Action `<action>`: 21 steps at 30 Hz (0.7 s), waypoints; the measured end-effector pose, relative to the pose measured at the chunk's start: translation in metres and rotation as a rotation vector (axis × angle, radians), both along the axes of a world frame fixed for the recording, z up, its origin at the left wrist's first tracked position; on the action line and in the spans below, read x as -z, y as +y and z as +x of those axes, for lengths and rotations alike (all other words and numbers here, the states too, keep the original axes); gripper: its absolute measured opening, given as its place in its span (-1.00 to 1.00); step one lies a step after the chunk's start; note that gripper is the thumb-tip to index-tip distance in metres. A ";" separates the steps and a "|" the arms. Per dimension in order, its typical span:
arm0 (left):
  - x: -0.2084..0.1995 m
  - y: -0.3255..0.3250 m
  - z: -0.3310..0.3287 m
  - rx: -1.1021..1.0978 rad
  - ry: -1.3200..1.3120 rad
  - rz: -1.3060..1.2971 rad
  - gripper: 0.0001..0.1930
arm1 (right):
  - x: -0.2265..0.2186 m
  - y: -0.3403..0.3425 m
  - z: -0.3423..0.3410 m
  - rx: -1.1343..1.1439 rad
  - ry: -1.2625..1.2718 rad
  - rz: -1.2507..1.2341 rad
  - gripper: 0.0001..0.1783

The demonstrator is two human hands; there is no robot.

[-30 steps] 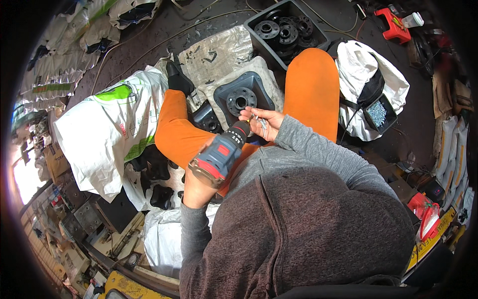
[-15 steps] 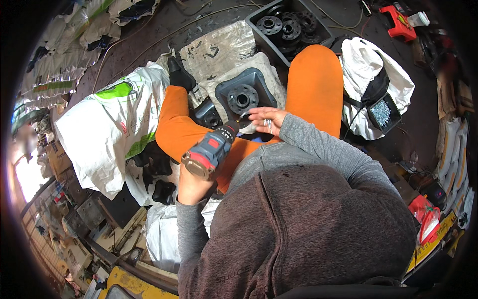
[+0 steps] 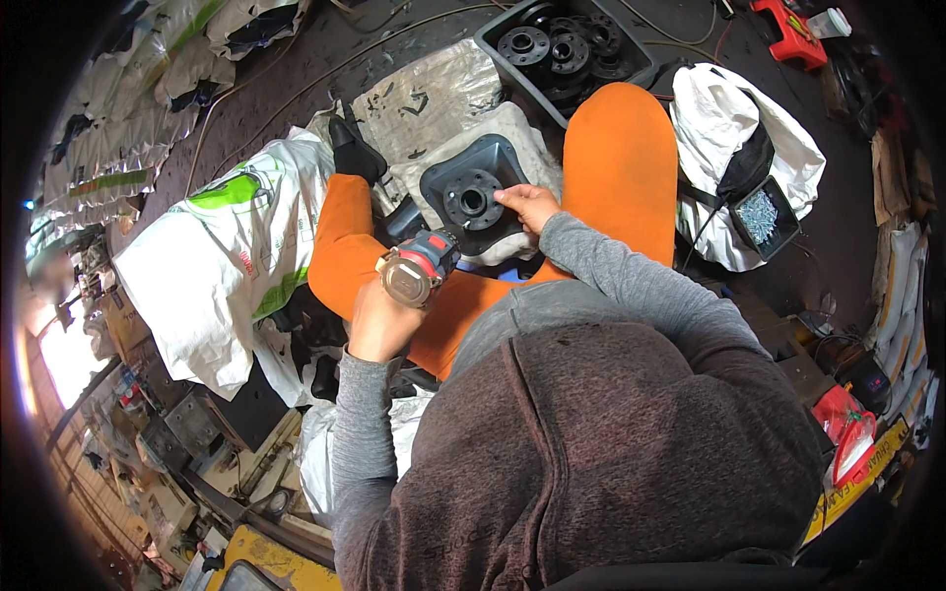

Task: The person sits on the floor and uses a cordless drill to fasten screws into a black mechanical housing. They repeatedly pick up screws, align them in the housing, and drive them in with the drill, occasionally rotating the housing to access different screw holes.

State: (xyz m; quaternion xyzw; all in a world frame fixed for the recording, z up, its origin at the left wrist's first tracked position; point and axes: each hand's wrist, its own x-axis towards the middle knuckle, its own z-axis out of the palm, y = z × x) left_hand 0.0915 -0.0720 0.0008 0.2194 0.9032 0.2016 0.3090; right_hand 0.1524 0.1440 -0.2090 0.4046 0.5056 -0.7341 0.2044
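Note:
A cordless drill [image 3: 422, 266] is gripped in my left hand [image 3: 386, 320], its front end close to the near edge of a black round flange [image 3: 455, 209]. The flange has a ring of holes and sits in the middle of a dark square dished base [image 3: 498, 156]. My right hand [image 3: 532, 207] is closed, thumb and fingertips pinched at the flange's right rim. Whatever lies between those fingers is too small to make out. A small bright spot shows at the flange's near edge, beside the drill's front.
Beneath the base lies pale sacking [image 3: 429, 94]. A grey bin [image 3: 645, 79] of black flanges stands beyond. To the right, a small black tray [image 3: 791, 229] of silver screws rests against a white sack [image 3: 705, 103]. Another white sack [image 3: 182, 295] lies left; hoses cross the floor.
The drill has tipped more upright, its front now at the flange's near edge. My right hand has moved from in front of the base to the flange's right rim; silver screws in it no longer show.

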 end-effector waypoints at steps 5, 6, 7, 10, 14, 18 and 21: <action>-0.014 0.039 -0.014 0.262 0.061 -0.255 -0.51 | 0.017 -0.008 0.001 0.014 0.101 -0.009 -0.64; -0.015 0.048 -0.017 0.334 0.071 -0.289 -0.50 | 0.016 -0.005 0.001 0.009 0.097 -0.049 -0.64; -0.017 0.059 -0.019 0.404 0.084 -0.324 -0.48 | 0.015 -0.002 -0.001 0.004 0.095 -0.090 -0.65; -0.020 0.085 -0.031 0.544 0.101 -0.404 -0.46 | 0.019 -0.002 -0.004 0.015 0.100 -0.093 -0.69; -0.019 0.100 -0.051 0.534 0.045 -0.506 -0.45 | 0.020 0.000 -0.005 0.053 0.101 -0.124 -0.73; -0.011 0.090 -0.063 0.419 -0.030 -0.453 -0.55 | 0.022 0.001 -0.008 0.058 0.073 -0.119 -0.76; 0.000 0.067 -0.068 0.325 -0.067 -0.381 -0.60 | 0.013 -0.002 -0.007 0.126 0.151 -0.175 -0.75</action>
